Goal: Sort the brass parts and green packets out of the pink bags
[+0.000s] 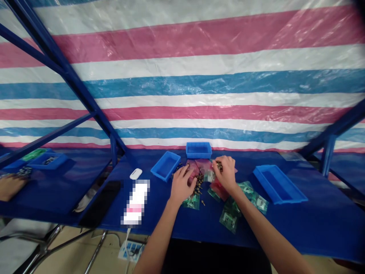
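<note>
Small brass-coloured metal parts (199,186) lie in a loose heap on the blue table. My left hand (181,185) rests at the heap's left side, thumb and fingers apart. To the right, my right hand (226,173) has its fingers curled round several brass-coloured parts (219,166); their exact kind is too small to tell. Between the hands are pink-red plastic bags (203,166), partly under the parts. Green-tinted clear packets (229,220) are scattered below and right of my right hand, and another green packet (191,202) lies just below my left hand.
Blue trays stand around the work: a left tray (165,166), a back tray (199,150) and a right tray (281,184). At left are a white case (136,174), a pixelated phone-like object (136,203) with a cable, and another person's hand (11,186). Blue metal bars (82,97) slant behind.
</note>
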